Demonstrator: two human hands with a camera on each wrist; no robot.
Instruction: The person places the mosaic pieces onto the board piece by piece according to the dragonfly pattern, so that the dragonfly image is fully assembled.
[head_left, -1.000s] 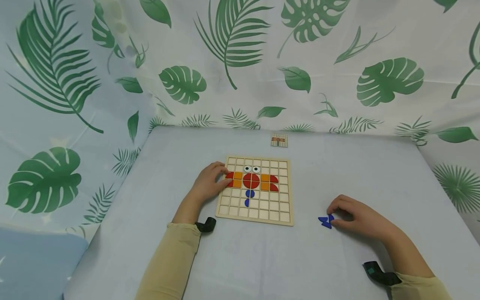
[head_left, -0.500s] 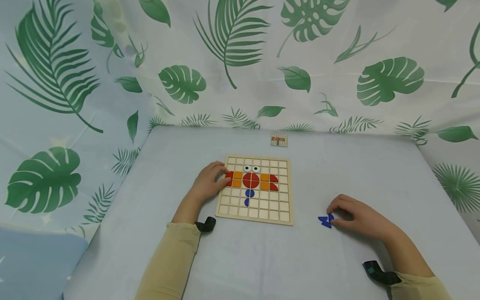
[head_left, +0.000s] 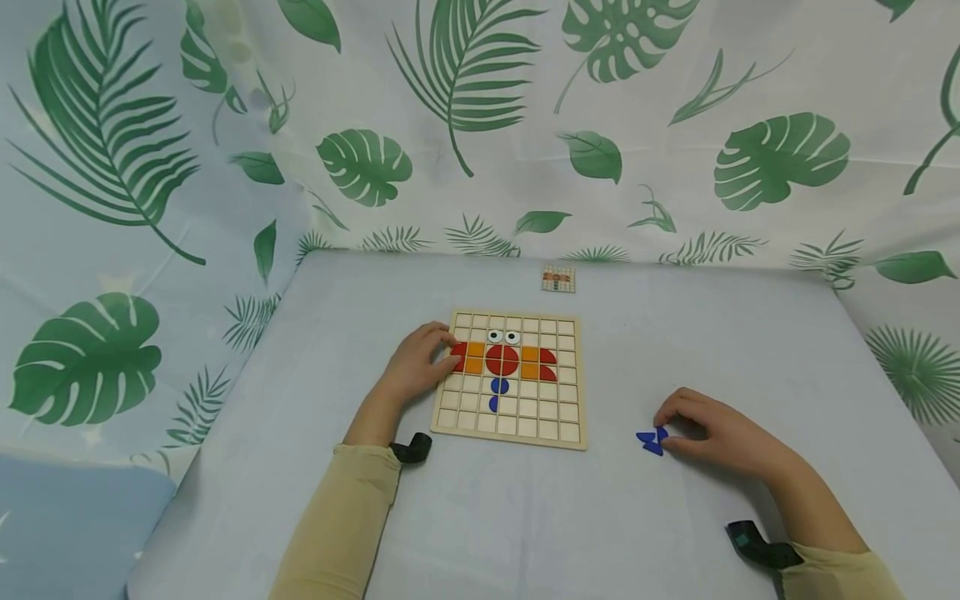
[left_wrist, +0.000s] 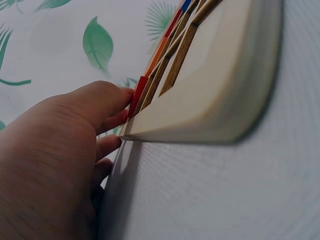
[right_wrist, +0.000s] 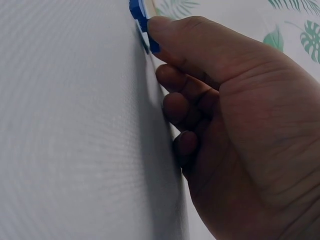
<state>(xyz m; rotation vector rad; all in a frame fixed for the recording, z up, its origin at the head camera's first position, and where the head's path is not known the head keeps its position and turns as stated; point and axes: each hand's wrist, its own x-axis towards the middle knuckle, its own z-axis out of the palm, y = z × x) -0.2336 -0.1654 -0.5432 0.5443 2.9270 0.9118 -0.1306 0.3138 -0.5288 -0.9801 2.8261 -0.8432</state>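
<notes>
A square wooden grid board (head_left: 525, 408) lies on the table with flat pieces in its cells: two googly-eye pieces (head_left: 503, 337), a red circle (head_left: 502, 361), orange squares (head_left: 529, 363), red curved pieces (head_left: 548, 365) and blue rounded pieces (head_left: 499, 386). At the board's left edge rests my left hand (head_left: 416, 362), its thumb and fingertips touching the rim and the red pieces (left_wrist: 137, 97) there. Off to the right, my right hand (head_left: 723, 433) pinches a blue quarter-circle piece (head_left: 662, 434) between thumb and forefinger. Two more blue pieces (head_left: 652, 448) lie right beside it.
A small pattern card (head_left: 558, 279) with a similar design lies behind the board. Leaf-printed cloth (head_left: 480, 192) rises at the back and sides of the white-covered table (head_left: 600, 525). Each wrist wears a black camera (head_left: 412, 450).
</notes>
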